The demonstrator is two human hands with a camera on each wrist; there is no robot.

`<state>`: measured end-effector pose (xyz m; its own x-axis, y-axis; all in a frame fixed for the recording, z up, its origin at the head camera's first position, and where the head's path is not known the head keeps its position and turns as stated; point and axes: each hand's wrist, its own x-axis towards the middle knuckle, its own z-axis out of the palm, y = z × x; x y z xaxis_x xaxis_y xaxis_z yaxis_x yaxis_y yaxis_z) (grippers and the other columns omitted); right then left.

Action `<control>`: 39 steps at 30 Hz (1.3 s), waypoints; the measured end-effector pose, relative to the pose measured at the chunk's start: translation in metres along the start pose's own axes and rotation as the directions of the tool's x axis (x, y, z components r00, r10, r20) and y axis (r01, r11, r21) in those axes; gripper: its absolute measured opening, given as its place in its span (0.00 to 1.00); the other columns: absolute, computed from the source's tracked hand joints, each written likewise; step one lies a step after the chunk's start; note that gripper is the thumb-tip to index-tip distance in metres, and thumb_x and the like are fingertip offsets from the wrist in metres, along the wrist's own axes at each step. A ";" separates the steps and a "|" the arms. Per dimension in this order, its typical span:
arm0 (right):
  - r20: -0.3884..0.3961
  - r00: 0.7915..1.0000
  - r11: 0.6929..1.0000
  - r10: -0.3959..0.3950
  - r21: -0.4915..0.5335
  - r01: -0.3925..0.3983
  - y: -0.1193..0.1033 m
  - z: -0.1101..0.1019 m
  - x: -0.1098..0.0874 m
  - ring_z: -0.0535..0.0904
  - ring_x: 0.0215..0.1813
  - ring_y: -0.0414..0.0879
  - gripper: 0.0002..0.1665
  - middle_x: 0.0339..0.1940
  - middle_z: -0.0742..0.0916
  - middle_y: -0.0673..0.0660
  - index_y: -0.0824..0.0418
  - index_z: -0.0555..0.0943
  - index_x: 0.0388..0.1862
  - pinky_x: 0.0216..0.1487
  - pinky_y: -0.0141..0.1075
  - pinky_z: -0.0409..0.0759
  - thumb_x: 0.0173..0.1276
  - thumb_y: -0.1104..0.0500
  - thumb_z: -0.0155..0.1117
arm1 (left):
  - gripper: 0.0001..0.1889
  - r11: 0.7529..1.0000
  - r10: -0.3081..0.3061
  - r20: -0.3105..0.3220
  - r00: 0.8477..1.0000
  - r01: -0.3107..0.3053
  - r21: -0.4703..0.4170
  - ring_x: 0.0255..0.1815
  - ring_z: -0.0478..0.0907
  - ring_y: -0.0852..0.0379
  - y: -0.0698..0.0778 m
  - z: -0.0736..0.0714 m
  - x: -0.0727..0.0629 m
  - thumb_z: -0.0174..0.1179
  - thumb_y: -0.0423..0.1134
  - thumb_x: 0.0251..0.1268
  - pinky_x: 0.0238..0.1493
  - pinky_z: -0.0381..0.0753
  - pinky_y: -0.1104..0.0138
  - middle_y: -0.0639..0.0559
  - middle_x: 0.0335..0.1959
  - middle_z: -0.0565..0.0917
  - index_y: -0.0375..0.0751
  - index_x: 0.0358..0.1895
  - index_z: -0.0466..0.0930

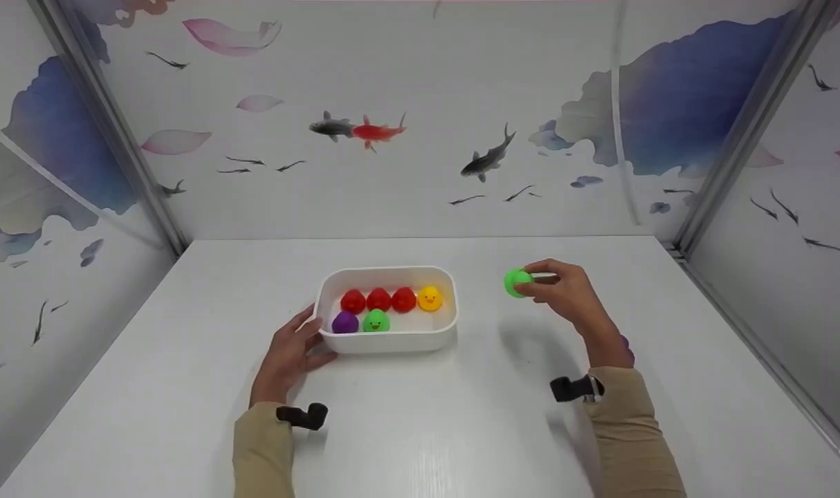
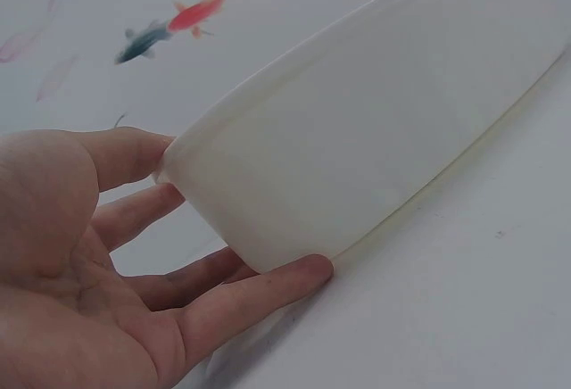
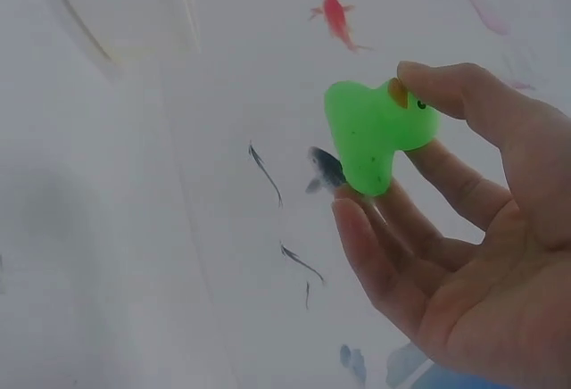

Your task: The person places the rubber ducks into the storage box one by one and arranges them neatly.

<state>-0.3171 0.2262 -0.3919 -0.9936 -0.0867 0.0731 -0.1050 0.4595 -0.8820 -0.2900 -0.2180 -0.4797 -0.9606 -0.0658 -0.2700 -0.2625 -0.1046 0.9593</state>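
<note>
A white plastic tub (image 1: 385,342) stands on the table, holding three red toys (image 1: 378,299), a yellow duck (image 1: 430,299), a purple toy (image 1: 345,322) and a green duck (image 1: 376,321). My left hand (image 1: 292,353) holds the tub's near left corner, its fingers along the end and thumb against the front, as the left wrist view (image 2: 134,255) also shows. To the right of the tub, my right hand (image 1: 562,290) pinches another green rubber duck (image 3: 370,130) above the table. Its orange beak sits at one fingertip in the right wrist view.
The white table (image 1: 420,429) reaches back to a wall panel (image 1: 406,194) painted with fish and petals. Side panels with metal corner posts (image 1: 738,124) stand left and right. Black cameras (image 1: 309,416) are strapped to both wrists.
</note>
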 end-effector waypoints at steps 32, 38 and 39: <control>0.178 0.982 0.997 0.061 -0.047 -0.054 -0.051 0.102 0.032 0.83 0.61 0.53 0.23 0.62 0.84 0.58 0.57 0.83 0.57 0.63 0.46 0.83 0.64 0.53 0.73 | 0.29 1.000 -0.011 -0.004 1.000 0.011 -0.028 0.75 0.68 0.42 -0.001 -0.002 0.004 0.51 0.44 0.79 0.58 0.84 0.55 0.43 0.78 0.64 0.53 0.79 0.58; 0.209 0.977 0.998 0.039 -0.051 -0.029 -0.054 0.120 0.035 0.84 0.58 0.52 0.20 0.59 0.85 0.57 0.57 0.85 0.55 0.60 0.44 0.85 0.64 0.54 0.73 | 0.29 1.000 -0.015 -0.005 1.000 0.015 0.009 0.74 0.69 0.42 -0.001 0.000 0.001 0.51 0.47 0.78 0.60 0.84 0.55 0.44 0.77 0.65 0.55 0.78 0.59; 0.214 0.976 0.998 0.039 -0.047 -0.030 -0.055 0.123 0.036 0.84 0.58 0.51 0.20 0.59 0.85 0.57 0.57 0.85 0.54 0.60 0.44 0.85 0.64 0.54 0.73 | 0.29 1.000 -0.014 -0.002 1.000 0.014 0.014 0.74 0.69 0.42 -0.001 0.000 0.001 0.51 0.47 0.78 0.60 0.84 0.55 0.44 0.77 0.65 0.55 0.79 0.59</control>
<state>-0.3414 0.0894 -0.3978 -0.9647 -0.2556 -0.0627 -0.0773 0.5031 -0.8608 -0.2905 -0.2179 -0.4811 -0.9565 -0.0667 -0.2838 -0.2774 -0.0918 0.9564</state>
